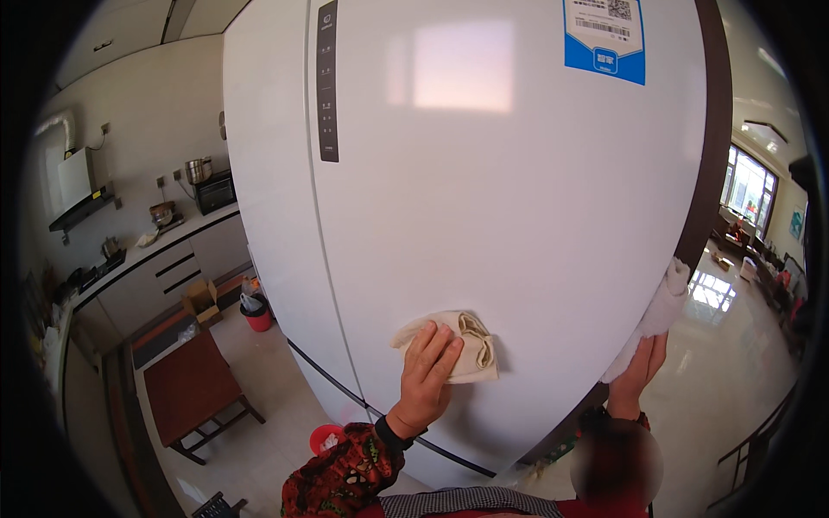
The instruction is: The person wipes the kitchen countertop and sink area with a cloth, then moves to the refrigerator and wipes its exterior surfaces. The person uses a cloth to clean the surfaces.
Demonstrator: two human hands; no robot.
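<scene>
A tall white refrigerator point(492, 213) stands close before me, with a dark control strip point(328, 84) and a blue-and-white sticker point(606, 55) bearing writing and a code. My left hand point(424, 375) lies over a folded cream cloth point(476, 362), pressing it against the lower part of the wide right-hand door. At the refrigerator's right edge, my right hand point(638, 369) holds a white towel point(657, 314) against the dark brown edge point(706, 162). Part of the towel is hidden behind the fingers.
To the left stand a reddish-brown wooden table point(191, 385), a red bin point(257, 316) and a cardboard box point(202, 301). A red basin point(326, 439) sits by the refrigerator's foot. Kitchen counters point(188, 243) line the wall. Shiny tiled floor point(706, 362) stretches away at right.
</scene>
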